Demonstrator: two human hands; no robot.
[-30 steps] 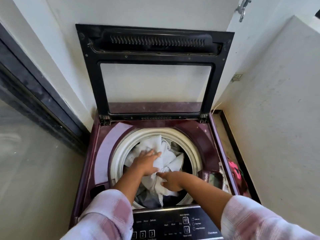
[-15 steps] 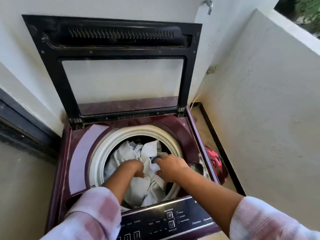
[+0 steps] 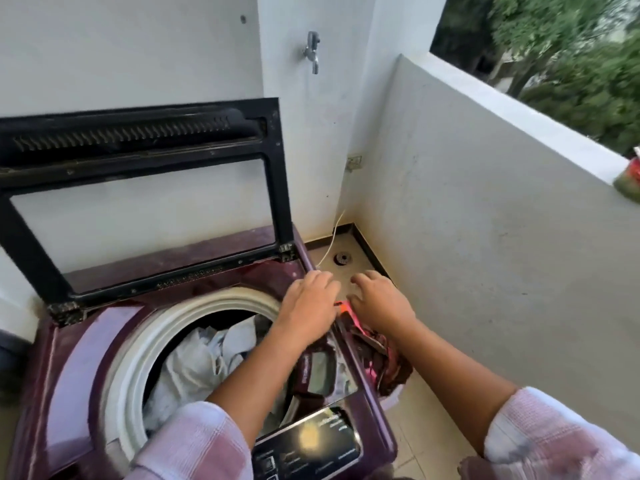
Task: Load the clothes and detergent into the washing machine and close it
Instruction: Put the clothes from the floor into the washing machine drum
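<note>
While upright, lid [image 3: 138,136] near tap [image 3: 311,51].

**Q:** Where does the lid [image 3: 145,140] stand?

**A:** Upright at the rear of the washing machine [image 3: 79,358], behind the drum [image 3: 194,310]. There are clothes [image 3: 197,365] in the drum, and the control panel [image 3: 311,441] is before it.

**Q:** And to the right?

**A:** A laundry basket [image 3: 391,398] sits on the floor just beside the machine, with garments [image 3: 381,358] in it. The floor drain [image 3: 342,258] is behind it in the corner, and the tap [image 3: 311,51] is on the wall above. The left hand [image 3: 308,303] is over the machine's right edge, and the right hand [image 3: 377,299] is beside it, above the basket.
</note>
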